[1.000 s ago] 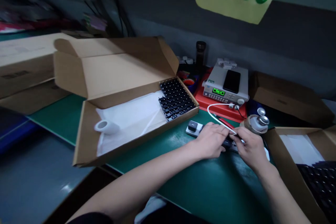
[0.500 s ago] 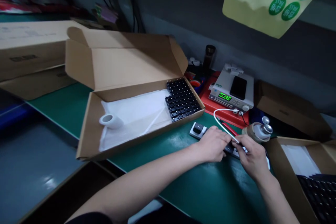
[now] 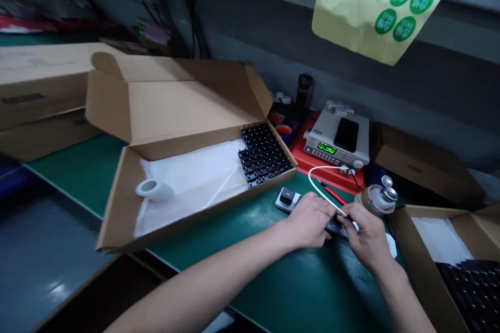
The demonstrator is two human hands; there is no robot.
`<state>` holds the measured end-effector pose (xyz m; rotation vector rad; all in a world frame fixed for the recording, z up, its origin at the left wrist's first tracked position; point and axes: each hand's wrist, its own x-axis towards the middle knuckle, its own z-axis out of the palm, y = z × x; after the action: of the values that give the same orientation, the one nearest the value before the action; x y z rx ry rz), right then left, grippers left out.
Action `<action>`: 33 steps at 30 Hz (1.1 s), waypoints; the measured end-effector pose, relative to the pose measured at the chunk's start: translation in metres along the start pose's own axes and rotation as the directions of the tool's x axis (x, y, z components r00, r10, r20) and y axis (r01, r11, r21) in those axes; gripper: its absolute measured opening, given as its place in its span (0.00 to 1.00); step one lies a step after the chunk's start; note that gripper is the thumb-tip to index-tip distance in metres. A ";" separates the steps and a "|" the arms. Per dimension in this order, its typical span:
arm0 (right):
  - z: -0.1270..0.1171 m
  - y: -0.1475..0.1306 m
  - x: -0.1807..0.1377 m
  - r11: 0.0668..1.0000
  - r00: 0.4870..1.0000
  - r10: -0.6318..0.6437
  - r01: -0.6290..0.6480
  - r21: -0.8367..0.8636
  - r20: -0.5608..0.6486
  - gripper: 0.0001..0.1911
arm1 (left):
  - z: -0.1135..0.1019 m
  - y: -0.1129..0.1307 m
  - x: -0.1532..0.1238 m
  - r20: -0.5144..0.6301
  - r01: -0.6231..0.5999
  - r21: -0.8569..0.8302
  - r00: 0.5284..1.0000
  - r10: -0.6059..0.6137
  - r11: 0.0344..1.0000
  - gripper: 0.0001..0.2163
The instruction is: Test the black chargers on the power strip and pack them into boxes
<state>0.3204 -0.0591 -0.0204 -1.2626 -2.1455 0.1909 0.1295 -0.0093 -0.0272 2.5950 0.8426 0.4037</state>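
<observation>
My right hand [image 3: 367,233] is closed, its thumb and fingertips pinching the end of a white cable [image 3: 318,184] over a power strip [image 3: 282,203]. The cable arcs from the front of a grey bench meter [image 3: 330,140] to these fingers; the plug itself is hidden. Beside it, my left hand [image 3: 310,220] curls over the middle of the strip, fingers and thumb gripping around it, and its fingertips nearly touch the right hand. A black adapter [image 3: 287,195] sits in the strip's left end. Between the hands, another dark block [image 3: 333,226] partly shows.
Left stands an open carton [image 3: 195,213] holding a white foam tube [image 3: 154,190] and black plugs [image 3: 263,153] in rows. Another carton [image 3: 414,260] with black parts is at right. A pump bottle [image 3: 380,199], a red pen [image 3: 334,193] and a phone [image 3: 346,134] are nearby.
The camera view has shifted, so the scene sits a little lower and further left. The meter's green digits read differently. Both hands keep their grip at the strip.
</observation>
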 end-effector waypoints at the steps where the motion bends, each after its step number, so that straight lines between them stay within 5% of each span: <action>1: 0.000 0.000 0.000 1.000 1.000 0.000 0.000 0.004 0.001 0.06 | 0.000 0.001 0.000 -0.001 0.003 -0.001 1.000 -0.003 1.000 0.15; 14: -0.005 0.001 0.001 0.999 0.999 -0.031 0.031 -0.007 -0.025 0.05 | 0.009 -0.002 0.002 -0.039 -0.019 0.041 0.999 0.020 0.999 0.16; 19: -0.025 -0.004 0.021 0.977 0.967 0.188 -0.166 0.136 -0.170 0.04 | 0.010 -0.006 0.008 -0.089 -0.032 0.038 0.995 0.036 0.999 0.16; 22: -0.024 -0.016 0.051 0.939 0.959 0.253 -0.212 0.272 -0.127 0.06 | 0.004 -0.005 0.003 -0.144 -0.141 -0.073 0.981 0.130 0.987 0.14; 27: 0.022 -0.038 0.097 0.870 0.980 0.180 -0.199 0.452 0.087 0.07 | 0.004 0.006 -0.041 -0.202 -0.193 -0.411 0.972 0.117 0.891 0.21; 33: 0.068 -0.046 0.112 0.965 0.987 -0.018 -0.026 0.262 0.163 0.06 | -0.016 -0.006 -0.124 -0.180 -0.068 -0.717 0.980 -0.089 0.694 0.26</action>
<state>0.2084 0.0216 -0.0047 -1.1292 -2.1676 0.5804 0.0240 -0.0763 -0.0345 1.8188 0.5847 0.8216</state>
